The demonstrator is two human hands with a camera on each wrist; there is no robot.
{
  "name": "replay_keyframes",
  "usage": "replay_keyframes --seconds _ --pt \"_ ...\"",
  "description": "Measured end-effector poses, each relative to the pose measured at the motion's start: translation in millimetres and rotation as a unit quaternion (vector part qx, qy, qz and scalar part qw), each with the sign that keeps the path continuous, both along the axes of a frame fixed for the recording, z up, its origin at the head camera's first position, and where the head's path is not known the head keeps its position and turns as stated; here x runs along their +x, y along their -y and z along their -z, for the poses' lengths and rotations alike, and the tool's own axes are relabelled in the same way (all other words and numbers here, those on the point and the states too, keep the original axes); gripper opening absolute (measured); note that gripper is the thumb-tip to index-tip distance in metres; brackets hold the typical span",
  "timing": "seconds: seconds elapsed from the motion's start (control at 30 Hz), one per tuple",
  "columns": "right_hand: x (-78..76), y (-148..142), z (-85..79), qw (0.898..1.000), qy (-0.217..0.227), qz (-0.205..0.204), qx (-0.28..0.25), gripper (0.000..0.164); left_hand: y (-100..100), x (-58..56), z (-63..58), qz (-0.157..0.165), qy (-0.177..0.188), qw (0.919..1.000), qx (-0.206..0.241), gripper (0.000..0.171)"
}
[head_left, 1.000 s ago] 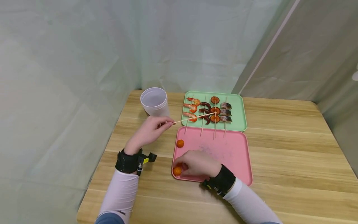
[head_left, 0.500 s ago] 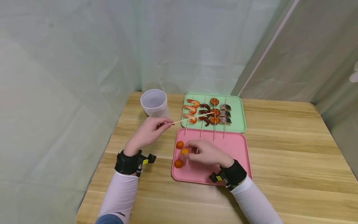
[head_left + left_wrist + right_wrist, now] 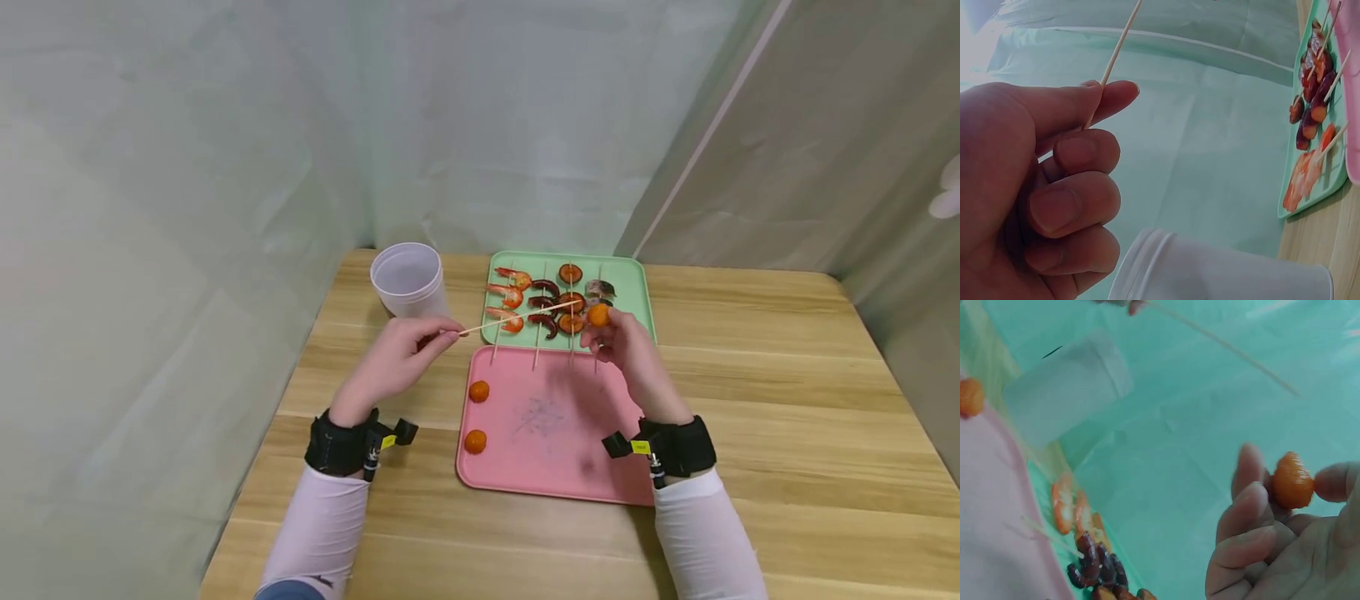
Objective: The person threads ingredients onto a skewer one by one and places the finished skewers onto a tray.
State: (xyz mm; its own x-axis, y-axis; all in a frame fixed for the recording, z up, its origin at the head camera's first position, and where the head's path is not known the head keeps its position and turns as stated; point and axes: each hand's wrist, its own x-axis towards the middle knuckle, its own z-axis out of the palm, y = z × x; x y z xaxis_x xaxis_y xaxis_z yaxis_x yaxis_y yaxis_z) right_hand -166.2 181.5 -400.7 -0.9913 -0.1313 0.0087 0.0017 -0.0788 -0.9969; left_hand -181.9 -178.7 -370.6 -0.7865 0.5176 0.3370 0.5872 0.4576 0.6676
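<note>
My left hand [image 3: 401,354] pinches one end of a thin wooden skewer [image 3: 517,317] between thumb and forefinger. In the left wrist view, the other fingers curl below the skewer [image 3: 1117,51]. The bare skewer slants up to the right, over the green tray in the head view. My right hand [image 3: 637,367] pinches a small orange ball of food [image 3: 598,315] just right of the skewer's free tip. In the right wrist view a gap shows between the ball [image 3: 1292,481] and the skewer tip. Two similar orange balls, one behind [image 3: 478,391] the other [image 3: 476,442], lie along the pink tray's left side.
A green tray [image 3: 636,287] at the back bears skewers of shrimp [image 3: 507,296], dark curled tentacle-like pieces [image 3: 543,303], round mushroom-like slices [image 3: 571,274] and fish-like pieces [image 3: 600,288]. The pink tray [image 3: 547,475] lies in front. A white tub [image 3: 411,283] stands back left.
My right hand has lifted an orange ball off the left side of the pink tray and carried it right and away from me to the skewer's tip. My left hand has hardly moved.
</note>
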Motion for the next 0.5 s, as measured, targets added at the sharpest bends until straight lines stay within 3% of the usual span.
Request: replay_keyframes --seconds 0.5 --pt "5.8 -1.1 -8.8 0.99 -0.011 0.001 -0.142 0.036 -10.0 4.5 0.5 0.018 -0.021 0.9996 -0.008 0.016"
